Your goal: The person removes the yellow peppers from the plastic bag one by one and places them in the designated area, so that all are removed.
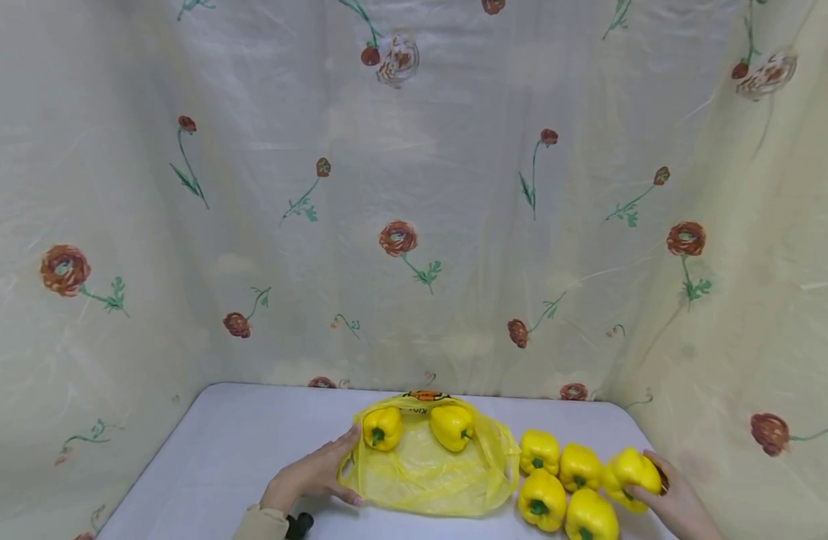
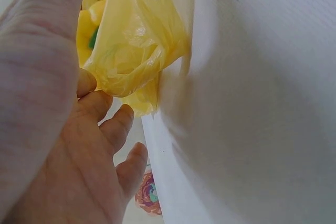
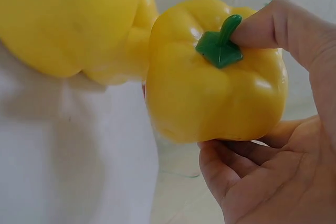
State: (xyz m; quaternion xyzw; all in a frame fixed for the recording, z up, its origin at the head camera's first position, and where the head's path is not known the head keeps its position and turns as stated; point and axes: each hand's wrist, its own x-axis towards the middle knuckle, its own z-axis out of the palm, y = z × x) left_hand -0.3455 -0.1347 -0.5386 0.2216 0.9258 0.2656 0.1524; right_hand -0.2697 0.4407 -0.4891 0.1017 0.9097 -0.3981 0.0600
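A translucent yellow plastic bag (image 1: 434, 480) lies on the table with its mouth spread toward me. Inside it, toward the back, sit two yellow bell peppers, one on the left (image 1: 382, 429) and one on the right (image 1: 452, 427). My left hand (image 1: 319, 466) is at the bag's left edge, thumb and fingers spread apart; in the left wrist view, fingertips touch the thin plastic (image 2: 131, 40). At the far right, my right hand (image 1: 680, 495) holds another yellow bell pepper (image 1: 630, 476), thumb beside its green stem (image 3: 223, 43) and fingers underneath.
Several more yellow bell peppers (image 1: 541, 500) stand close together between the bag and my right hand. The white table (image 1: 265, 420) backs onto a flower-printed curtain (image 1: 454, 315), which also hangs along both sides. A black object (image 1: 299, 526) shows by my left wrist.
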